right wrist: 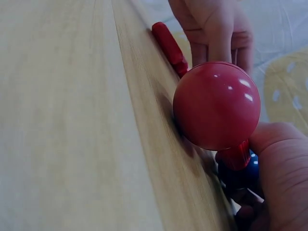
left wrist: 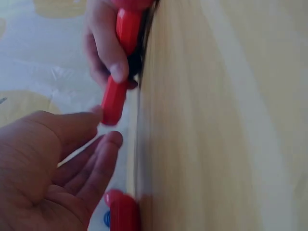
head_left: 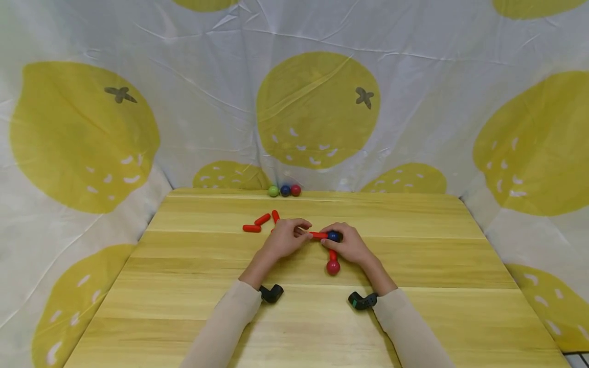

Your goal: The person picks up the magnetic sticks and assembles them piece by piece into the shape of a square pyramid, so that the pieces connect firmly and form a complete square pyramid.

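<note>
My right hand (head_left: pixel 348 244) grips a dark blue ball (head_left: pixel 334 236), thumb and fingers around its sides. Two red rods join that ball: one red rod (head_left: pixel 318 235) points left, the other (head_left: pixel 333 255) runs toward me to a red ball (head_left: pixel 333 267). In the right wrist view the red ball (right wrist: pixel 216 106) hides much of the joint. My left hand (head_left: pixel 287 238) is at the free end of the left-pointing rod. Its thumb (left wrist: pixel 89 120) is right at the rod's tip (left wrist: pixel 113 113) in the left wrist view, while the fingers stand spread away from it.
Several loose red rods (head_left: pixel 251 228) lie left of my left hand, one partly hidden by it. At the table's back edge sit a green ball (head_left: pixel 273 191), a blue ball (head_left: pixel 285 190) and a red ball (head_left: pixel 296 190). A lemon-print cloth (head_left: pixel 317 110) hangs behind the wooden table (head_left: pixel 303 327).
</note>
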The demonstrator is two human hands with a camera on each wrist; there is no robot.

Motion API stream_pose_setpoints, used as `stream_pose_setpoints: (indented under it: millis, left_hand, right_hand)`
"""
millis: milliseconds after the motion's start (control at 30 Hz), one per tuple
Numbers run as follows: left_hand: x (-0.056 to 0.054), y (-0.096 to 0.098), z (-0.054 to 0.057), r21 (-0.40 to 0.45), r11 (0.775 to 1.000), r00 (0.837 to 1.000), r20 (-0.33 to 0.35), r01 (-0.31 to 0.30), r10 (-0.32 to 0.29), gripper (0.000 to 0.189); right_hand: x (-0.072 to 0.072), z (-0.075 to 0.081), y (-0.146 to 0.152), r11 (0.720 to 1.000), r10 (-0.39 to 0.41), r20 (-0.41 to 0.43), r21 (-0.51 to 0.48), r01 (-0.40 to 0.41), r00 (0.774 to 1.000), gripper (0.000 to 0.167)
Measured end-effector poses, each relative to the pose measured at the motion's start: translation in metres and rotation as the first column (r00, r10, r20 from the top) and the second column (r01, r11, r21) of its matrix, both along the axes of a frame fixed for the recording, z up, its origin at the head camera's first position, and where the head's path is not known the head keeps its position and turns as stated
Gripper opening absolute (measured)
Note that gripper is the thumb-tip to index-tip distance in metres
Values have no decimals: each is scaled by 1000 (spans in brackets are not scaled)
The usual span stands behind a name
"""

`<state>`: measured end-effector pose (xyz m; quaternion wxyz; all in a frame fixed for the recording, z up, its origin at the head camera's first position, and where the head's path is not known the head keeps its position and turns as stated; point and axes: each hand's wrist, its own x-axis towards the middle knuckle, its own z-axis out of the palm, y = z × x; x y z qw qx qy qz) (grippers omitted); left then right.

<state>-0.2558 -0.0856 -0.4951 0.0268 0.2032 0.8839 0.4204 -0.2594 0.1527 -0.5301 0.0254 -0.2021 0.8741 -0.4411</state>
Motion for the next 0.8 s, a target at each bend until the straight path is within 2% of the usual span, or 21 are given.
stream_pose_setpoints:
  millis: [200, 433, 600, 800]
  left_hand:
    - [-17, -28, 11, -3, 999, 999, -29, -40, 40, 35]
    - [-53, -63, 21, -123, 983, 987, -97, -138, 126, 46]
    - [-72, -73, 19, -207, 964, 983, -112, -166, 145, 49]
    - [-88, -75, 18, -247, 953, 980, -132, -175, 146, 61]
  right_hand:
    - [1, 0, 1, 1000, -15, 4, -15, 15, 1000, 23]
    - [2, -4, 3, 999, -32, 5, -18, 32, 999, 21]
    - [4, -9, 5, 999, -39, 12, -7, 39, 999, 20]
    - [2, -7, 2, 998, -39, 12, -39, 39, 999, 20]
